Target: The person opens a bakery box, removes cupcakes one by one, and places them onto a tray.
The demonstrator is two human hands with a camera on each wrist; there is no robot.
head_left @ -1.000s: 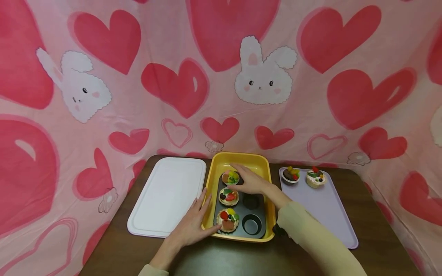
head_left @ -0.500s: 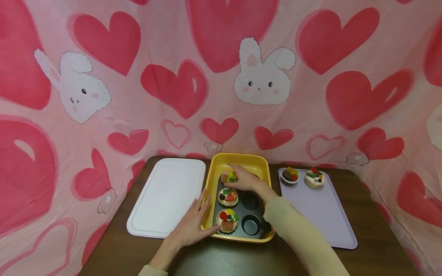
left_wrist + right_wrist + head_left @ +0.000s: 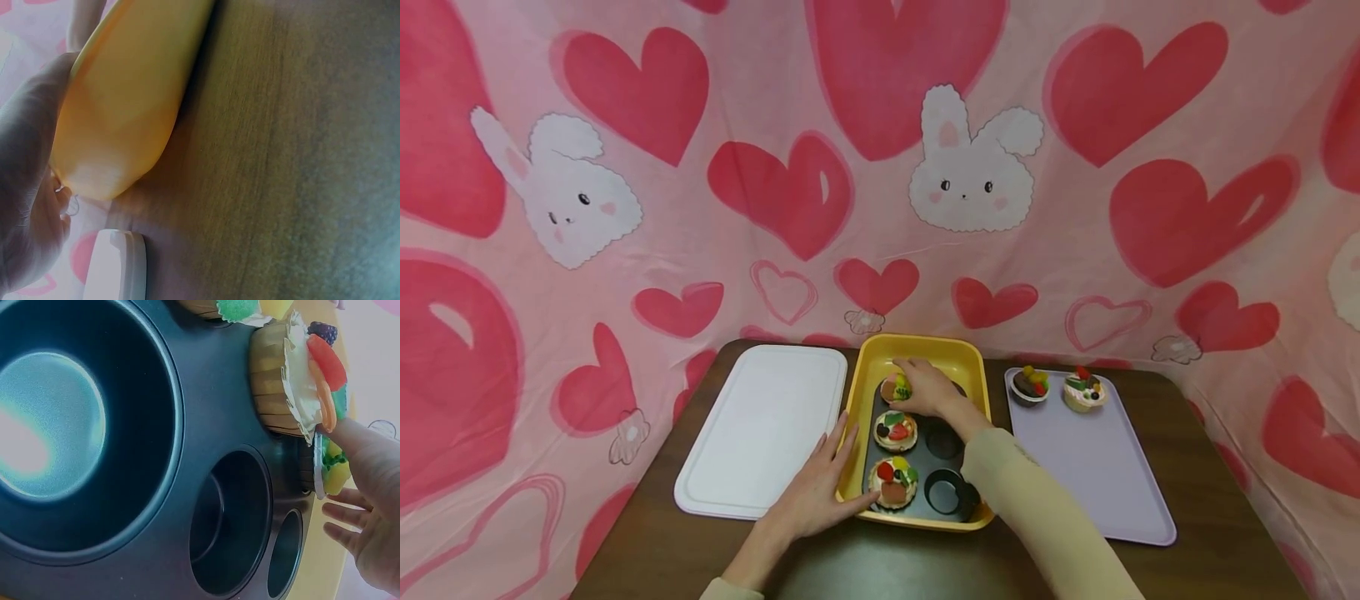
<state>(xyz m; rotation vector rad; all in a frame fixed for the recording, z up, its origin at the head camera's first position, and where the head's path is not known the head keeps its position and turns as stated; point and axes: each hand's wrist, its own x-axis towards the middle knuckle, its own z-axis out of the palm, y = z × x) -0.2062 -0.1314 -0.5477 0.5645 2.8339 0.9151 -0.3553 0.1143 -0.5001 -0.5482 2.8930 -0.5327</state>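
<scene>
Fingers apart, the left hand touches a rectangular yellow tray; the right hand curves fingers around the farthest round, fruit-topped cupcake.

- Right sleeve: long, pale beige, with a faint small mark near the cuff; right of and nearer than the yellow tray.
- Left sleeve: matching beige, only its end visible; nearer than the tray, leftward.
- Left hand, right hand: bare, slender-fingered.
</scene>
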